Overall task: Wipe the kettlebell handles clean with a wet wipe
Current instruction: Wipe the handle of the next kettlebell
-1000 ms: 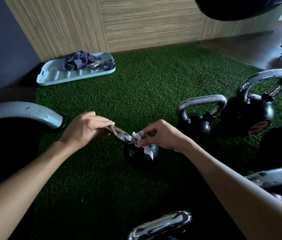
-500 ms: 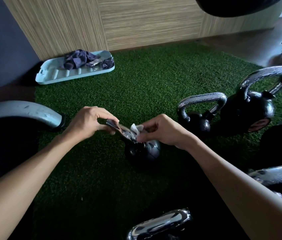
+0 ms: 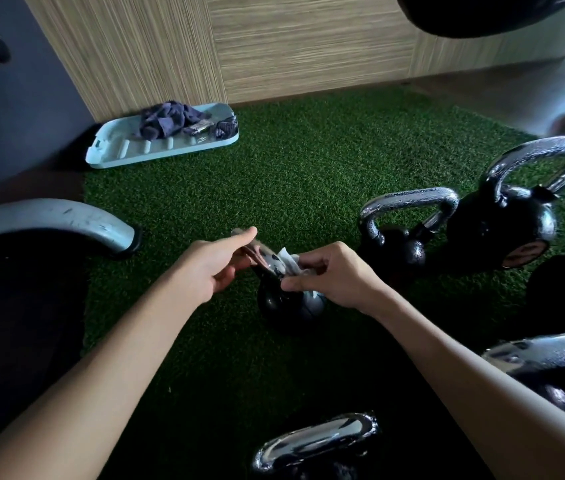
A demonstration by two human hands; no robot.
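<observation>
1. Head view: a small black kettlebell [image 3: 289, 306] sits on the green turf [image 3: 308, 174] at the centre of the frame, with both of the person's hands on its chrome handle [image 3: 263, 256].
2. At centre left, the left hand [image 3: 210, 268] grips the upper end of that handle; the thumb lies along the top and the fingers curl beneath. A second ago this hand lay knuckles-up over the handle; now it has rolled outward, so the palm side shows.
3. Just right of centre, the right hand [image 3: 329, 278] is clenched around a white wet wipe [image 3: 291, 263], pressing it onto the handle directly beside the left hand.
4. A second ago a loose white flap of the wipe hung down over the black ball; now the wipe is bunched higher, mostly hidden within the fingers.
5. The handle now tilts up toward the upper left, and more bare chrome shows between the two hands than before.
6. Two larger kettlebells stand unmoved at the right: a medium kettlebell [image 3: 398, 251] and, farther right, a large kettlebell [image 3: 506, 233].
7. At the bottom edge a further chrome handle [image 3: 315, 441] remains in place.
8. In the upper left, a pale blue tray [image 3: 156, 152] carrying a crumpled purple cloth [image 3: 166, 121] lies on the turf by the wooden wall, as earlier.
</observation>
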